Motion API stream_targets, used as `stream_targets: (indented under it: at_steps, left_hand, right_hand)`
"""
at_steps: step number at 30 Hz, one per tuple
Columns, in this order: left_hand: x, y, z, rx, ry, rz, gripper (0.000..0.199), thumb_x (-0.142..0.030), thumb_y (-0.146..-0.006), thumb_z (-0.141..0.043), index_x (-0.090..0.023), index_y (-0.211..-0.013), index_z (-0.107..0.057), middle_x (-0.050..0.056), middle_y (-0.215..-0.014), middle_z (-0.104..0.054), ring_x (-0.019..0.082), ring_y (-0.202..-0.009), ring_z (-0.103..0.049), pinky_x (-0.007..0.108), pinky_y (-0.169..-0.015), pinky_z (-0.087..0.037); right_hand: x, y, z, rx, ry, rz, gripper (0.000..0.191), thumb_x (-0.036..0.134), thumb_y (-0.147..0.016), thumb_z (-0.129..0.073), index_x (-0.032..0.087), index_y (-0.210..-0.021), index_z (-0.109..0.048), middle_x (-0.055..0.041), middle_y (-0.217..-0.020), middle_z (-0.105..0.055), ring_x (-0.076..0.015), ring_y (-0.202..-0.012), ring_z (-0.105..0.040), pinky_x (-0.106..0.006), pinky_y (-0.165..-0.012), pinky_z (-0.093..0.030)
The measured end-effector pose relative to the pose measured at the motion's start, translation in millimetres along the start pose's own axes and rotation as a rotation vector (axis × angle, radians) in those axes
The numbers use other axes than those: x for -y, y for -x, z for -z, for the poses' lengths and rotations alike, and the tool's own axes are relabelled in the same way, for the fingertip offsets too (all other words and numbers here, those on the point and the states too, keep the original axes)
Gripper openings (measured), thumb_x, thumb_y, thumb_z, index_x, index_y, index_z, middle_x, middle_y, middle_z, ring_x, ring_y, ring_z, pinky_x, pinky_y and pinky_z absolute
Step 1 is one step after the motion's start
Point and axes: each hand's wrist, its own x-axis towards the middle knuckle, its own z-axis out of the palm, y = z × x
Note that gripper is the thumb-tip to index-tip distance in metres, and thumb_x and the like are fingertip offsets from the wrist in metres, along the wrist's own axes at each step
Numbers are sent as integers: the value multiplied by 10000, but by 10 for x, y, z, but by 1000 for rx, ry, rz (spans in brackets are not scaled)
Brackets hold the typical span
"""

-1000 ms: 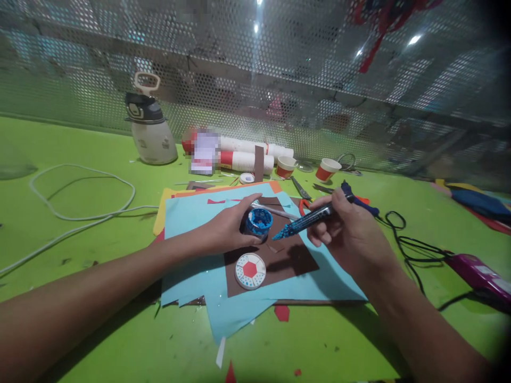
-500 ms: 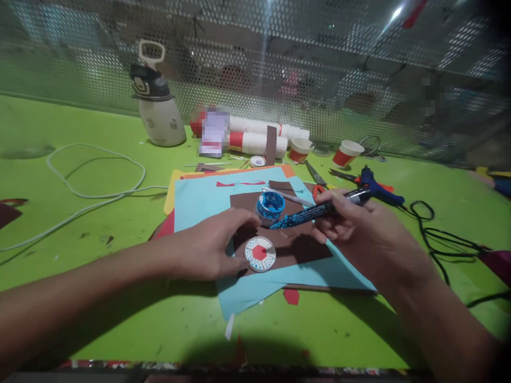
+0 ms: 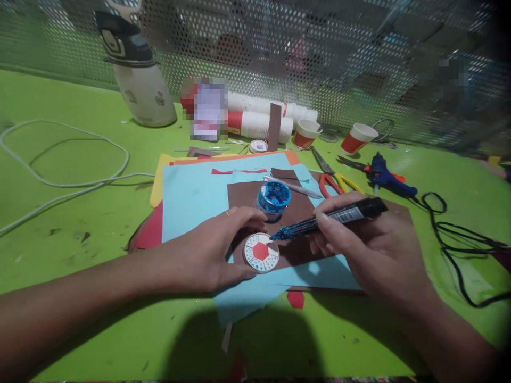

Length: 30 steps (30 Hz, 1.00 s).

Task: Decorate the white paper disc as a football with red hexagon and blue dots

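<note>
A round white disc [image 3: 274, 258] with a red hexagon in its middle and blue dots in several of its sections lies on brown paper. My left hand [image 3: 211, 247] curls round its left side, thumb at the lower edge and fingers at the upper. In my right hand [image 3: 359, 244] is a black marker [image 3: 331, 219], its front end coated in blue paint. The marker's tip is at the disc's upper right edge; whether it touches cannot be told. Just behind the disc stands a small open jar [image 3: 273, 202] smeared with blue paint.
A silver pen [image 3: 293, 187], scissors [image 3: 329, 183] and a blue glue gun [image 3: 389, 175] lie behind my right hand, with a black cord [image 3: 451, 266] at right. Light blue sheets [image 3: 191, 197] lie underneath. Farther back are paper cups [image 3: 359, 139] and a bottle [image 3: 143, 93].
My right hand has brought the marker's tip from beside the paint jar down to the disc. My left hand has closed in on the disc's edge. The camera view has shifted.
</note>
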Motion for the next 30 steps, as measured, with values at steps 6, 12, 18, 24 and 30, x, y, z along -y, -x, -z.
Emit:
stream_targets:
  at_steps: [6,12,18,24,30]
  left_hand:
    - [78,4,-72,-12,24,-47,671,-213,-764,-739,-292,-1350,-422,46,-1358,-541,261,-1264,-522,410,-1073,-429]
    - [111,8,-98,-12,-10,-67,695,-211,-766,-749,-300,-1361,-402,54,-1391,-514,271,-1294,-493,440,-1089,-410]
    - [118,11,-93,-20,-48,-98,691,-218,-769,-746,-259,-1359,-391,77,-1359,-525,268,-1251,-519,434,-1046,-442]
    - [131,14,-99,-42,-77,-139,671,-221,-784,-729,-259,-1357,-381,75,-1349,-534,261,-1232,-527,428,-1020,-452]
    - [132,19,-98,-45,-105,-142,695,-234,-779,-728,-241,-1375,-369,86,-1333,-542,271,-1209,-537,433,-999,-461]
  right_hand:
    - [22,28,-59,10,13,16,34,184,-839,-644,218,-839,-645,29,-646,-645,-83,-493,-605,-168,-454,-505]
    - [27,53,-120,61,76,44,49,161,-848,-630,207,-862,-623,48,-617,-627,-78,-500,-602,-164,-448,-493]
    - [24,67,-139,81,132,79,89,127,-853,-615,208,-890,-618,46,-673,-628,-72,-525,-598,-171,-469,-497]
    - [11,69,-158,108,111,99,96,138,-878,-589,221,-834,-610,57,-616,-620,-77,-507,-594,-176,-460,-490]
    - [-15,61,-156,91,167,127,73,151,-876,-600,219,-863,-622,31,-743,-661,-81,-571,-615,-183,-494,-507]
